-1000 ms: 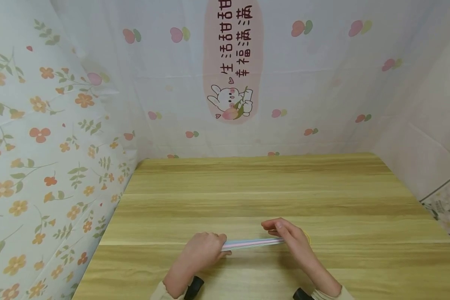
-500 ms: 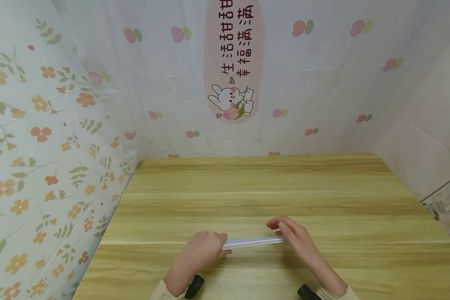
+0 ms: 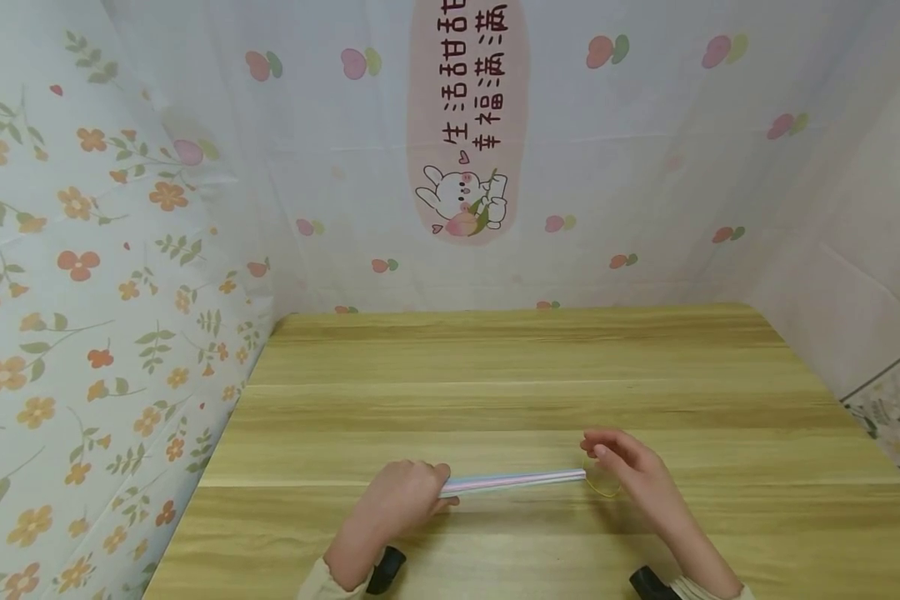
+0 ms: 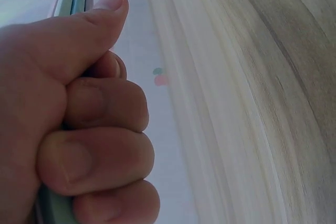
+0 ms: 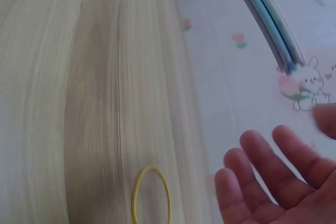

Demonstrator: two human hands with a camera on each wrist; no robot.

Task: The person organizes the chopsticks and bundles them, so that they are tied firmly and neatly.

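Note:
My left hand (image 3: 408, 500) grips a bundle of slim pastel sticks (image 3: 521, 481) in pink, green, blue and purple. In the left wrist view its curled fingers (image 4: 100, 161) wrap the bundle and the thumb lies along it. The sticks point right, their near part hidden inside the fist. Just past their free end is my right hand (image 3: 633, 467), holding nothing, its fingers (image 5: 278, 171) loosely bent and spread. A thin yellow rubber band (image 3: 607, 494) shows as a loop beside the right hand, partly covered by it; the right wrist view has the same band (image 5: 135, 198) over the wood.
The wood-grain table (image 3: 495, 383) reaches back to a pale printed cloth (image 3: 330, 183) with a rabbit picture. A floral cloth (image 3: 120, 333) hangs along the left side. Black wrist straps (image 3: 386, 571) sit on both forearms.
My right hand has slid right, off the end of the sticks, so their tips now show. The yellow band, hidden half a second ago, is visible again. The left hand barely moved.

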